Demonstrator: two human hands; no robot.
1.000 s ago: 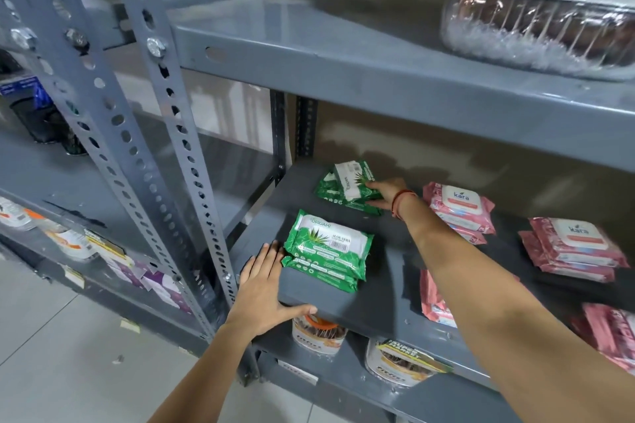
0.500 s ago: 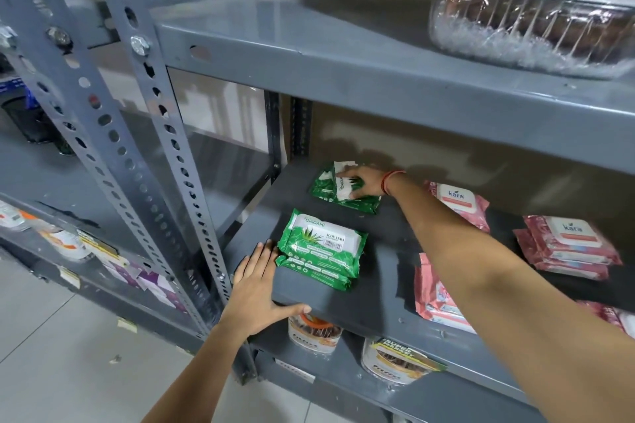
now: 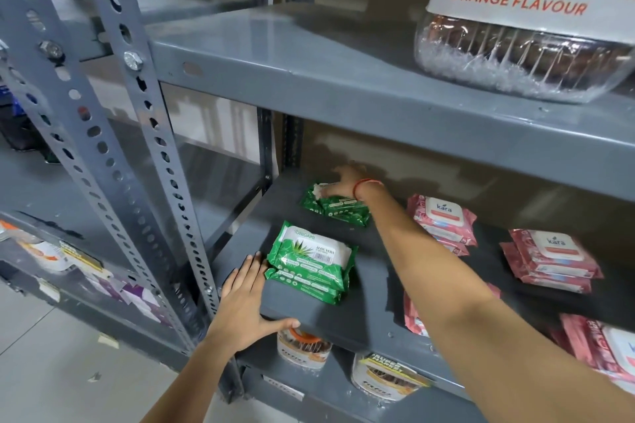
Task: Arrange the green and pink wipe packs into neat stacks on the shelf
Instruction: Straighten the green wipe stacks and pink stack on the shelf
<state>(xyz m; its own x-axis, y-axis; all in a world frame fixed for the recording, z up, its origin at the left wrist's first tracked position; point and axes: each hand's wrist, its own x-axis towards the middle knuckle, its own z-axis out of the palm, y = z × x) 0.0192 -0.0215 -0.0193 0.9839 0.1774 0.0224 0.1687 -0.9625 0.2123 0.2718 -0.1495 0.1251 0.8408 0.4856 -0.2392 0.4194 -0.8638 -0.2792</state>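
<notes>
- the right hand (image 3: 345, 182) is far back on the shelf (image 3: 374, 292), up on top of the back green stack (image 3: 338, 204).
- its fingers bend down onto the top pack, close to the white flap at the pack's left end. whether they pinch the pack or just press on it cannot be told (the hand is small and blurry there).
- the back green stack lies long-ways from left to right, a bit crooked, with its left end further back.
- the left hand (image 3: 245, 306) lies flat and open on the front left edge of the shelf. it holds nothing. its fingertips are just beside the front green stack (image 3: 311, 263), and the thumb hooks under the shelf lip.
- the front green stack sits straight in front of the back one, so a pack would have to come toward the person to join it.
- the pink packs (image 3: 443, 220) sit to the right in small piles (some still messy).
</notes>
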